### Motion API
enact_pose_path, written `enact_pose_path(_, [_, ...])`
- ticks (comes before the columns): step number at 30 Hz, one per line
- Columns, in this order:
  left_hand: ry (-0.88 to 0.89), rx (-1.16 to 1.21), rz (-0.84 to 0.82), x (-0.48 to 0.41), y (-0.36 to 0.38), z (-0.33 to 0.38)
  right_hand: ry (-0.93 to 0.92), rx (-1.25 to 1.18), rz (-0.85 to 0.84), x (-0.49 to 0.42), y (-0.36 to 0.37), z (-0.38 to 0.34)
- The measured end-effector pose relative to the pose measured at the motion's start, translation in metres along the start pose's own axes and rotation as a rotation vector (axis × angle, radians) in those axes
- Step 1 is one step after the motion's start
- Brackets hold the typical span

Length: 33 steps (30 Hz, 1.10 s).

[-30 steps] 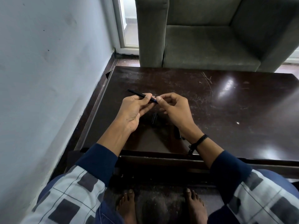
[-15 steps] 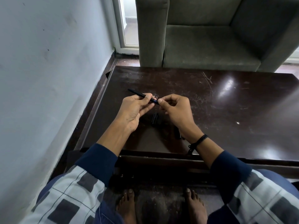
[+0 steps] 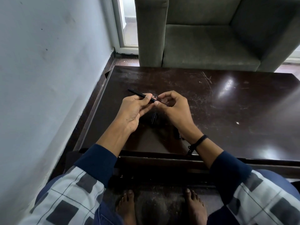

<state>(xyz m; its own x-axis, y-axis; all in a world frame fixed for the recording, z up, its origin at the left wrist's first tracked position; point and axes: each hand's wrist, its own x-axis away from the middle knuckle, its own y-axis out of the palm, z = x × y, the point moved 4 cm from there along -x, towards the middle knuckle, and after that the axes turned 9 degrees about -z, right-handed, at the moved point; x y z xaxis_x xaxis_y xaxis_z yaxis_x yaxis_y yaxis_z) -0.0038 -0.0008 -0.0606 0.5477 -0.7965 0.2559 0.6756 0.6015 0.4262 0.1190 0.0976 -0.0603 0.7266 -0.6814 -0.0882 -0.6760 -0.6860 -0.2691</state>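
Pen (image 3: 138, 94) in left grip (image 3: 134, 111), right grip (image 3: 173, 108) seemingly pinching its end.

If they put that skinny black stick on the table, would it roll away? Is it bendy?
It probably would roll: the black stick looks round and thin, and the table is smooth and shiny. It seems stiff, jutting straight out of the left hand. Likely light, since fingertips carry it.
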Motion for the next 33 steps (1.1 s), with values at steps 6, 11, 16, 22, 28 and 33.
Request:
enact_pose_path(6, [-0.004,-0.020,-0.005,0.0008,0.0001,-0.0002,0.021,0.015,0.001,-0.0008,-0.0004,0.0012])
enact_pose_path(11, [0.004,-0.014,-0.006,0.0009,-0.0005,0.0011,0.008,0.005,-0.033,-0.0021,0.0033,0.0029])
enact_pose_path(16, [-0.009,-0.008,0.004,0.0006,-0.0007,0.0003,0.005,-0.004,-0.019,-0.0027,-0.0003,0.0029])
enact_pose_path(22, [-0.007,0.012,0.001,0.0012,0.0003,0.0010,-0.010,0.007,-0.012,-0.0023,0.0016,0.0026])
enact_pose_path(28, [-0.003,0.005,-0.002,0.0032,0.0015,0.0016,-0.018,0.010,-0.044,-0.0021,0.0026,0.0015])
enact_pose_path(33, [-0.007,-0.001,-0.004,0.0022,0.0012,0.0016,0.028,-0.026,-0.025,-0.0007,0.0002,0.0000])
